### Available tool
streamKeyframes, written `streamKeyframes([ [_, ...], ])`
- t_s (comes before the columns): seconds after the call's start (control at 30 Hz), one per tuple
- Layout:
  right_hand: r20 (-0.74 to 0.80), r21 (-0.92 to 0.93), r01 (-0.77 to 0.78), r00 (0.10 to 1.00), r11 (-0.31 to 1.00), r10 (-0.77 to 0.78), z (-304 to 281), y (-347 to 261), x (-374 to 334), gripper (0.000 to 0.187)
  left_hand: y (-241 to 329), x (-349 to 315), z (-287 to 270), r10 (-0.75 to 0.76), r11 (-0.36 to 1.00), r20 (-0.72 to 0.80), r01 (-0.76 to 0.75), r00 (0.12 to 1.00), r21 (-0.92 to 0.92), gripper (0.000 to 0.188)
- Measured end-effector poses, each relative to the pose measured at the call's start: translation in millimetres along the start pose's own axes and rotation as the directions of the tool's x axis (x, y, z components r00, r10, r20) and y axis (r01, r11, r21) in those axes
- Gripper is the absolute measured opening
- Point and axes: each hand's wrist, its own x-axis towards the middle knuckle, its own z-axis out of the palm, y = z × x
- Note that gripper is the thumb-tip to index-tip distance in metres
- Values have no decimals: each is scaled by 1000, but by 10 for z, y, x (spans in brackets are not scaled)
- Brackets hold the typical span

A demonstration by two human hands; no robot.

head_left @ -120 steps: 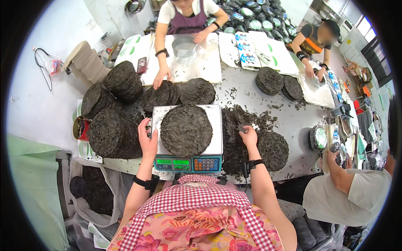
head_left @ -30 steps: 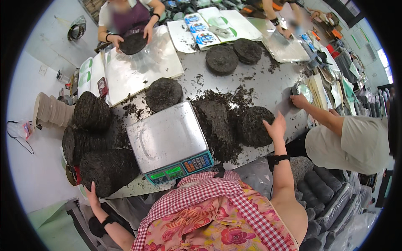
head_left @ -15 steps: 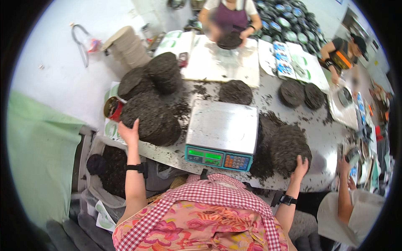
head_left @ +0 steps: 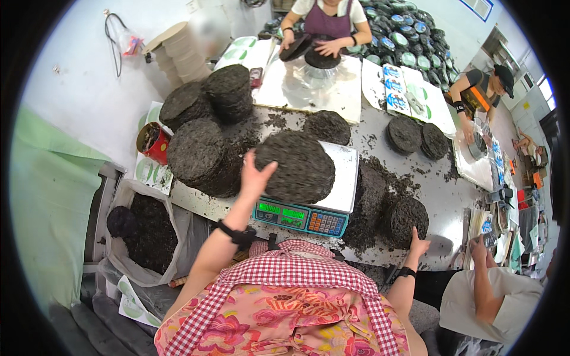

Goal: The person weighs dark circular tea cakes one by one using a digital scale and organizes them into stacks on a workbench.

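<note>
We judge this disc to be partway through its turn at the scale: the blurred dark disc, in the middle of the frame, lies over the left part of the metal pan and reaches past its left edge, so we would not call it settled, and we cannot tell whether it touches the pan. At its left rim is our left hand, thumb parted from the fingers and lapping the top; we cannot tell how firmly they pinch. Our right hand, lower right of centre, has its fingers spread against the near right side of a short stack. Much seems left to handle: a thick stack stands left of the scale, with a tilted stack and an upright stack behind it, toward the upper left. A single disc lies just beyond the pan, and two small piles, a left one and a right one, sit farther right on the tabletop; whether any of these has been weighed we cannot say. Loose dark flakes are strewn right of the scale. At the top, a co-worker handles two discs over clear film, and wrapped packages heaped behind suggest that plenty is already finished.
</note>
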Motion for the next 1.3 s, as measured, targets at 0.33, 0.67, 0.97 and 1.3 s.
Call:
streamKeyframes([
  [0.33, -120, -171, 167, 975, 971, -189, 111, 297, 24, 80, 337, 378, -1258, 579, 652, -293, -217, 761, 727, 57],
  [0.67, 154, 842, 61, 925, 536, -346, -25, 559, 438, 55, -568, 558, -1945, 112, 809, -501, 214, 858, 548, 72],
  [0.97, 560, 815, -429, 409, 389, -721, 264, -1566, -1576, 42, 78, 553, -1721, 262, 961, -549, -265, 793, 76, 45],
  [1.3, 85, 545, 653, 581, 526, -809, 849, -1247, -1192, 49, 392, -643, 249, 613, 566, 479, -773, 628, 288, 43],
])
